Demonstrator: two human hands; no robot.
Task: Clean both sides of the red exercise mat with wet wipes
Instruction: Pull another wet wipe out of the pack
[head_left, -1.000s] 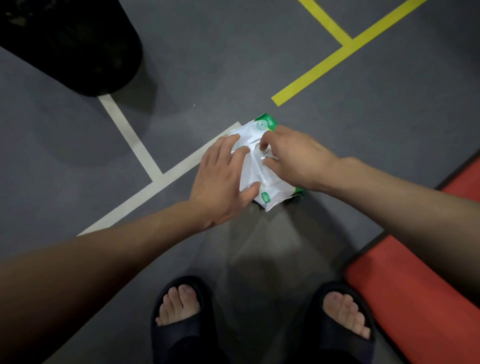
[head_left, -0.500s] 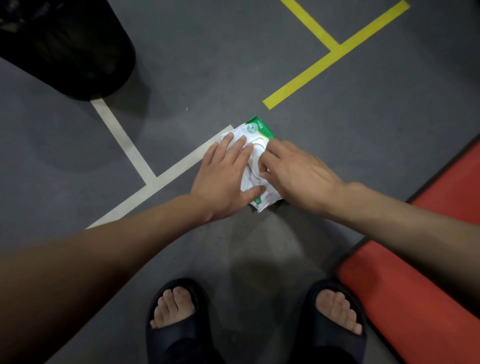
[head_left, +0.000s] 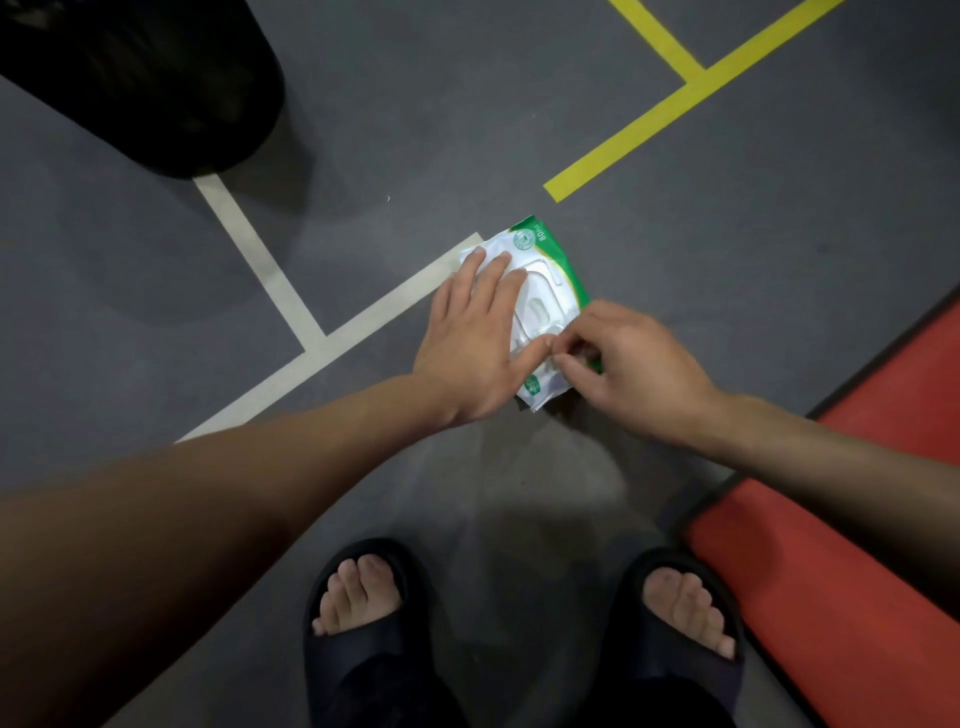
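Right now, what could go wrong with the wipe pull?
1. The right hand pinches at the near end of the wet wipes pack; several wipes may come out together.
2. The left hand only presses flat, so the pack could slide on the floor.

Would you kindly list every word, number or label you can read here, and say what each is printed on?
"80": on the green corner of the wet wipes pack; the small characters after it are too blurred to read.
Round green logos at both ends of the pack: too small to read.
Nothing else carries text.
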